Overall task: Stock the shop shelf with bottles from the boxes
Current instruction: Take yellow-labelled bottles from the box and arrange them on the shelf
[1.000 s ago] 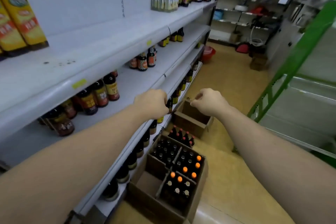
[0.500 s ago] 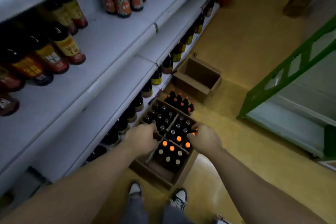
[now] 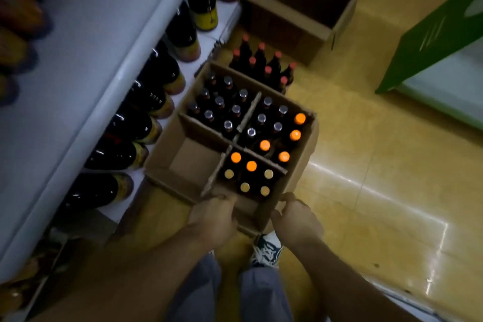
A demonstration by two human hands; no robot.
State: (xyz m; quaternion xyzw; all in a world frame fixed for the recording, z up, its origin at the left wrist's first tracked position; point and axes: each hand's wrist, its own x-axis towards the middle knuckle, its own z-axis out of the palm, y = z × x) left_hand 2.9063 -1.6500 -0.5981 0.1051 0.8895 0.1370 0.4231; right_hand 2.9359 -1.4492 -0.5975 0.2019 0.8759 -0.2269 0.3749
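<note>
Yellow floor point(image 3: 371, 154) fills the right half of the view, glossy under the lights, open from 3 o'clock round to 5 o'clock. Over at 9 o'clock runs the white shelf point(image 3: 104, 73), its front edge slanting from bottom left to top centre, with big dark bottles point(image 3: 136, 125) lined up on the bottom level beneath it.

Dead centre sits the divided cardboard box point(image 3: 304, 165), its 9 o'clock side tight against that bottom level. It has four compartments. The one at 11 o'clock is packed with silver-capped bottles point(image 3: 227, 107). The one at 2 o'clock mixes silver caps with orange-capped bottles point(image 3: 264, 145). At 5 o'clock there are two more orange caps and some tan-capped bottles point(image 3: 244, 187). The 8 o'clock compartment shows bare cardboard.

Down at 6 o'clock, both hands are on the near side. The left hand point(image 3: 211, 219) grips the rim where the divider meets it, fingers curled over the edge. The right hand point(image 3: 296, 218) grips the near right corner, fingers wrapped round the cardboard. One sneaker point(image 3: 266, 247) peeks out just beneath that corner.

Beyond the box at 12 o'clock, a cluster of red-capped bottles point(image 3: 261, 65) stands on the floor, touching its far wall. Past them sits an open cardboard box point(image 3: 287, 26), close to the shelf foot. At 2 o'clock a green frame point(image 3: 431, 34) bounds the aisle, well apart from the boxes.
</note>
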